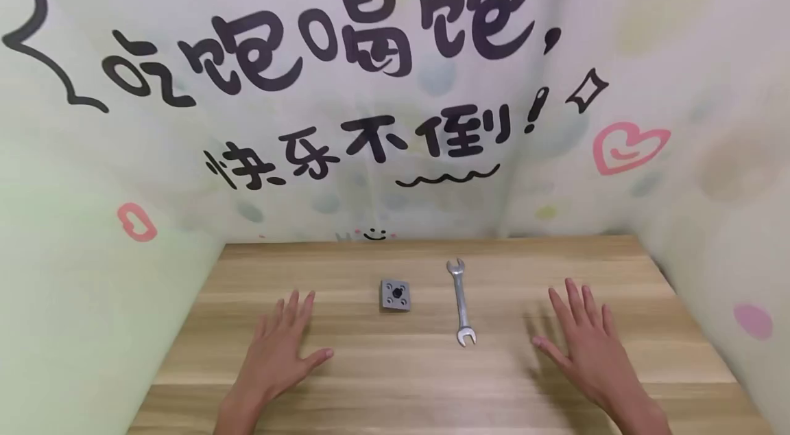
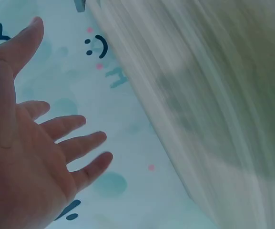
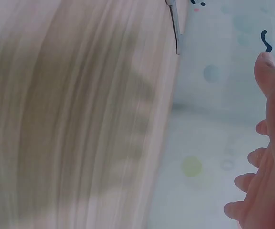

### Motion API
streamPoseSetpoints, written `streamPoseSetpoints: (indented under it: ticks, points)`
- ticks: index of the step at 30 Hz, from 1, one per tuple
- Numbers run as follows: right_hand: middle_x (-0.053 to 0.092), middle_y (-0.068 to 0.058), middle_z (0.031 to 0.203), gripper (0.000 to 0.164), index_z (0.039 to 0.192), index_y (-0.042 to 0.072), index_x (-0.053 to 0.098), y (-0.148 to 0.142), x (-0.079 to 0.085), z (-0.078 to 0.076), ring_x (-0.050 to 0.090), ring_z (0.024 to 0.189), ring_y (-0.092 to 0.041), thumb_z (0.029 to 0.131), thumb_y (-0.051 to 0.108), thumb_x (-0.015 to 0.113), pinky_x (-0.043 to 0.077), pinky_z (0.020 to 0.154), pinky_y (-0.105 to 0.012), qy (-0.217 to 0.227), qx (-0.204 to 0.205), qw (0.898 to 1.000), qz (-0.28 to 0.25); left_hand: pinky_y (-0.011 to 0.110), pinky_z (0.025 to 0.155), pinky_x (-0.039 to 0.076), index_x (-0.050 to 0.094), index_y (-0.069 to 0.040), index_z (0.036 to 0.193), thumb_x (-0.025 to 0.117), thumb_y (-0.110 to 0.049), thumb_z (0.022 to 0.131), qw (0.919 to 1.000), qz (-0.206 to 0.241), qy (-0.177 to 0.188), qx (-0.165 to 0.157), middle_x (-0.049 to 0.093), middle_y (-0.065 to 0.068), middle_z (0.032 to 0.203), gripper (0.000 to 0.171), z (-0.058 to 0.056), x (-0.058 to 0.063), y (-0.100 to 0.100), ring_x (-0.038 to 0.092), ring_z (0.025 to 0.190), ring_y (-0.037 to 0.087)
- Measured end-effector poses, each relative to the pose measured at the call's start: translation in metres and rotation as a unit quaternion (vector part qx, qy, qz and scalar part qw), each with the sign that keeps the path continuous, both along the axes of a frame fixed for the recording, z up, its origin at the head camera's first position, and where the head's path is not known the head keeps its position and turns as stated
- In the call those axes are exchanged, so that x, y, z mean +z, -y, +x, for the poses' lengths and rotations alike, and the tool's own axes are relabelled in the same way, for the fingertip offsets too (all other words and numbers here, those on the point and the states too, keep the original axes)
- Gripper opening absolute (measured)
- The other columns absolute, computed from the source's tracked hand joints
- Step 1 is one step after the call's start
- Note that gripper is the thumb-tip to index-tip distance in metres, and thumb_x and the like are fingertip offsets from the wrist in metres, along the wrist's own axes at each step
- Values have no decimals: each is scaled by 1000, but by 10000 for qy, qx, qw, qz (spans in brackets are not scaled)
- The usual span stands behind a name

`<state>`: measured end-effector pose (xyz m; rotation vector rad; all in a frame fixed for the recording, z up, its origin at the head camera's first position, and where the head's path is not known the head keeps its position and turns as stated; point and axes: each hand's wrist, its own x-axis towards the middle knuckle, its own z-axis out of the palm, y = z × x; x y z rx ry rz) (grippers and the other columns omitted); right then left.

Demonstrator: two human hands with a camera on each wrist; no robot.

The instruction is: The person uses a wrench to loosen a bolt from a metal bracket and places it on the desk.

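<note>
On the wooden table lies a small square grey metal block with holes near its corners and a dark bolt or hole at its centre. A silver double open-ended wrench lies to the right of it, nearly in line with my gaze. My left hand is over the table to the left of the block, fingers spread and thumb pointing toward the middle, holding nothing. To the right of the wrench, my right hand has its fingers extended and also holds nothing. In the right wrist view, part of the wrench shows at the top.
The wood-grain table meets a pale printed curtain or wall covering at its back edge. That covering carries large black lettering and pink hearts, and similar pale surfaces stand along the left and right sides.
</note>
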<state>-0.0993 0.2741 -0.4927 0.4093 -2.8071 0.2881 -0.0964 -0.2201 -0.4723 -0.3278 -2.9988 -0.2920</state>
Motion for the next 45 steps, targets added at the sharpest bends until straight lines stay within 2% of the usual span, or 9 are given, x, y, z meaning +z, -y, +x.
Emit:
streamPoseSetpoints:
  ticks: [6, 9, 14, 22, 25, 31, 36, 40, 45]
  points:
    - [9, -17, 149, 83, 144, 13, 20, 4, 2, 3, -1, 136, -33, 80, 53, 56, 1, 103, -57, -93, -6, 10000, 0, 60, 87, 32, 24, -17, 143, 58, -65, 71, 9988, 425, -222, 109, 38, 13, 138, 93, 3, 0, 6, 41, 121, 31]
    - [11, -16, 148, 83, 144, 13, 20, 8, 4, 1, 6, 135, -36, 80, 52, 56, 1, 104, -56, -208, -16, 9998, -18, 60, 87, 32, 24, -17, 143, 62, -63, 68, 9975, 613, -316, 121, 39, 13, 138, 96, 3, 1, 8, 41, 120, 32]
    - [15, -21, 146, 84, 143, 8, 20, 16, 6, 0, 4, 135, -36, 80, 48, 59, 1, 105, -54, -274, -101, 9992, -268, 59, 88, 33, 19, -15, 144, 57, -72, 64, 9961, 848, -219, 74, 35, 12, 140, 105, 4, 2, 10, 39, 121, 34]
    - [25, -26, 140, 87, 141, 5, 26, 37, -1, -4, 16, 131, -42, 76, 48, 65, 16, 100, -57, -440, -121, 9963, -723, 52, 94, 33, 18, -13, 144, 55, -76, 61, 9930, 1178, -110, -49, 30, 10, 144, 110, 2, 2, 3, 33, 127, 30]
    - [29, -26, 139, 86, 139, 3, 30, 47, -1, -13, 25, 127, -43, 75, 50, 64, 24, 97, -56, -495, -49, 9966, -660, 48, 98, 31, 14, -16, 145, 56, -75, 61, 9888, 1489, 22, 94, 26, 8, 145, 111, -2, 3, -7, 29, 129, 27]
    - [33, -25, 137, 86, 136, 2, 34, 76, -7, -29, 33, 121, -42, 73, 54, 63, 32, 91, -55, -395, 97, 9972, -629, 45, 103, 24, 8, -18, 145, 65, -69, 59, 9732, 2171, 586, 486, 18, 5, 148, 115, -13, 0, -38, 22, 133, 27]
    - [36, -24, 135, 87, 134, 2, 36, 101, -15, -37, 36, 120, -41, 72, 56, 63, 36, 88, -55, -341, 222, 9976, -557, 50, 100, 27, 9, -16, 145, 63, -71, 58, 9769, 2011, 589, 411, 21, 8, 147, 116, -27, -3, -69, 27, 130, 30]
    - [40, -22, 132, 86, 133, 3, 38, 114, -22, -40, 41, 116, -41, 72, 58, 62, 39, 83, -57, -173, 74, 9988, -443, 53, 97, 28, 10, -11, 145, 60, -71, 60, 9827, 1725, 587, 341, 23, 12, 146, 116, -39, -8, -92, 29, 128, 33]
    - [44, -21, 128, 86, 134, 4, 39, 129, -31, -42, 46, 109, -41, 73, 61, 59, 40, 78, -57, 121, -176, 9996, -200, 52, 94, 32, 15, -5, 143, 65, -65, 63, 9857, 1461, 649, 537, 31, 16, 141, 111, -48, -22, -115, 35, 124, 34]
